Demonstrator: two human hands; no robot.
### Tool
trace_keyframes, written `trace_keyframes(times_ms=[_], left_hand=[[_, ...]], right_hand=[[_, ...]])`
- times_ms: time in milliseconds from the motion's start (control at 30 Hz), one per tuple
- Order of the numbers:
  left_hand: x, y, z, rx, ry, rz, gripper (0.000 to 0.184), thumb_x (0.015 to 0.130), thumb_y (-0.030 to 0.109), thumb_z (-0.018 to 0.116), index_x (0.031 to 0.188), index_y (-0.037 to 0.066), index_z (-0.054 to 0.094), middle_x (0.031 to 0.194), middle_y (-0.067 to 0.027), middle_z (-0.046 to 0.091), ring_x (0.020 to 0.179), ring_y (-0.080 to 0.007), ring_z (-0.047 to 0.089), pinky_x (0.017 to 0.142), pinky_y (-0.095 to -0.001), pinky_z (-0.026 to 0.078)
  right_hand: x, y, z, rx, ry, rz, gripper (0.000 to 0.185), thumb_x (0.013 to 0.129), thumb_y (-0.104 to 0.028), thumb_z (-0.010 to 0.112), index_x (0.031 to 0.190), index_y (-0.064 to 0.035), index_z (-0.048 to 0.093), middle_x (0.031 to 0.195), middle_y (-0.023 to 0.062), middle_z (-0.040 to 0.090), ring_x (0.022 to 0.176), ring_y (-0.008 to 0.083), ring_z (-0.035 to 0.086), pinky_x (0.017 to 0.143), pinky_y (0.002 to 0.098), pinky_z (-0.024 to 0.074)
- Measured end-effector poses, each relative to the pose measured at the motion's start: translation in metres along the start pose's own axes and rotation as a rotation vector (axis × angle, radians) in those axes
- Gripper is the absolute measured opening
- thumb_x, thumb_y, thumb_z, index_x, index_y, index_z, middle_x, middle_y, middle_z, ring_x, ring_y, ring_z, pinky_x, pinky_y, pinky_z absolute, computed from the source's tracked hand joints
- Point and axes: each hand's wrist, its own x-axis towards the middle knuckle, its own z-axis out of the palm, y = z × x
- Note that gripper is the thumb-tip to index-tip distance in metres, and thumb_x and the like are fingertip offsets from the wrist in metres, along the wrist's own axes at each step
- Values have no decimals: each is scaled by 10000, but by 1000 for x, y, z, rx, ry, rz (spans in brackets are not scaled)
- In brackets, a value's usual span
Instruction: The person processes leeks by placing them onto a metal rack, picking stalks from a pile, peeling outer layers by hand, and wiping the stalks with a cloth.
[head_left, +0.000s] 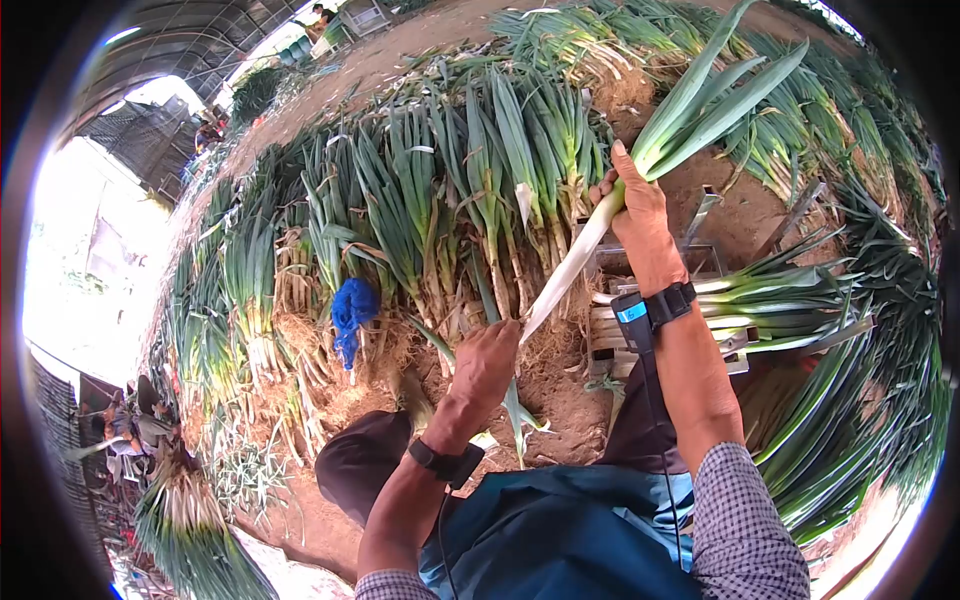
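Note:
A long leek (578, 262) slants across the middle of the view, its green leaves fanning out at the upper right and its white shank pointing down to the left. My right hand (636, 205) is wrapped round it where white turns to green, thumb up along the leaves. At the shank's lower end my left hand (484, 368) is closed, its fingers against the white tip; the root end is hidden there. Green leaf strips (514, 415) show beside and below my left hand; whether the fingers also grip one, I cannot tell.
Rows of leeks (400, 190) stand with roots down in front of me. A metal rack (735, 345) holding trimmed leeks is at my right, with more leeks (850, 410) beyond it. A blue bundle of netting or string (353, 312) lies on the leeks at left.

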Motion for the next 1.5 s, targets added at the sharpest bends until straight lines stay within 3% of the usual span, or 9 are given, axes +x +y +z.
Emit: trace_keyframes(times_ms=[467, 733, 833, 1000, 1100, 1233, 1333, 1433, 1500], left_hand=[[-7, -14, 15, -141, 136, -287, 147, 871, 99, 636, 992, 19, 612, 795, -194, 659, 685, -376, 647, 621, -438, 506], [-14, -29, 47, -253, 264, -217, 106, 976, 97, 490, 995, -5, 514, 782, -196, 637, 694, -328, 655, 585, -412, 504], [-14, -36, 49, -804, 238, -710, 184, 998, 147, 497, 1044, -27, 531, 814, -144, 662, 706, -231, 682, 623, -320, 538], [-19, -49, 48, -1443, 573, -872, 216, 1039, 191, 466, 1014, -15, 526, 743, -103, 634, 650, -203, 651, 589, -319, 546], [-41, -77, 44, -1642, 355, -731, 198, 1043, 199, 456, 949, 38, 524, 708, -70, 619, 531, -156, 578, 468, -280, 483], [-59, -81, 19, -973, 325, -1019, 244, 1007, 188, 483, 880, 19, 603, 618, -44, 510, 541, -139, 515, 439, -258, 393], [-117, -147, 31, -152, -77, -761, 397, 973, 277, 559, 1231, -22, 591, 967, -186, 697, 789, -245, 680, 697, -365, 538], [-107, -127, 33, -33, 151, -425, 512, 955, 329, 602, 1322, -21, 536, 1048, -187, 697, 848, -299, 680, 818, -405, 524], [-75, -91, 20, -234, -5, -400, 502, 949, 331, 628, 1323, 5, 552, 1003, -136, 705, 825, -204, 683, 700, -333, 530]], right_hand=[[-11, -9, -1, -18, -280, 177, 183, 899, -182, 708, 970, -55, 596, 760, 74, 586, 684, 220, 605, 698, 454, 545], [-3, 4, -7, 132, -427, 168, 295, 886, -262, 742, 1021, -62, 573, 717, 27, 523, 606, 171, 506, 620, 372, 463], [-10, -5, 1, 162, -489, 230, 345, 887, -295, 748, 1057, -71, 548, 727, 34, 539, 626, 172, 531, 630, 387, 482], [-9, 3, 0, -104, -203, 72, 282, 906, -264, 727, 1022, -58, 572, 766, 52, 547, 605, 177, 527, 587, 387, 479], [5, 7, -16, -90, -73, 73, 215, 915, -217, 712, 979, -61, 579, 760, 35, 524, 569, 159, 484, 532, 353, 427], [19, -12, -25, -8, -105, 47, 156, 894, -142, 717, 973, -73, 601, 690, 2, 483, 533, 133, 434, 501, 316, 391], [26, -37, -33, -33, -218, 22, 174, 901, -170, 715, 1000, -75, 609, 687, -17, 476, 534, 116, 424, 501, 294, 371], [18, -49, -29, -51, -332, -35, 283, 934, -182, 667, 1154, -39, 561, 702, -14, 472, 553, 111, 416, 524, 297, 374], [20, -48, -29, 35, -489, -13, 325, 960, -194, 619, 1223, -27, 527, 700, -15, 461, 553, 107, 396, 535, 286, 364]])
